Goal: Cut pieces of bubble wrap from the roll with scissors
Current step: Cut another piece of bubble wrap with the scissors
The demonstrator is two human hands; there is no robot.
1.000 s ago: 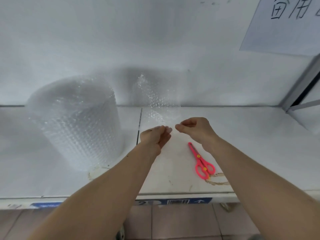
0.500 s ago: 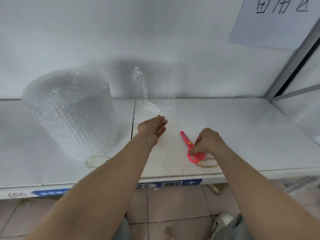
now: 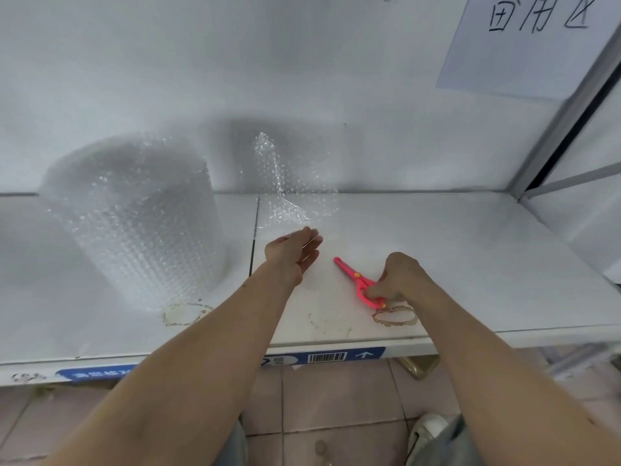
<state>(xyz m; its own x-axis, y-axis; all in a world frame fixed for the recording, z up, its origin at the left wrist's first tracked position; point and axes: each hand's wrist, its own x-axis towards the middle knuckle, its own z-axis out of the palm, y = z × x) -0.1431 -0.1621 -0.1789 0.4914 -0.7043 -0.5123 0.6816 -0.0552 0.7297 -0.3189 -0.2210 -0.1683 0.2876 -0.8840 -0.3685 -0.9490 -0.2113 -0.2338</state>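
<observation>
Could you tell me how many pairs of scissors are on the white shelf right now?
1: the red plastic scissors lie right of centre, handles gripped by the right hand.

You see a white table (image 3: pixel 470 250) with brown ring stains (image 3: pixel 395 317) near its front edge, a handwritten paper sign (image 3: pixel 524 45) upper right, and tiled floor (image 3: pixel 336 415) below.

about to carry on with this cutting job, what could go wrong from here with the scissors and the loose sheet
1. The right hand grips only the handles of the red scissors, which lie flat on the white table; a hasty lift could let them slip.
2. The blades point toward the open left hand, so it may get nicked.
3. The loose bubble wrap piece leans against the wall unheld and could slump.
</observation>
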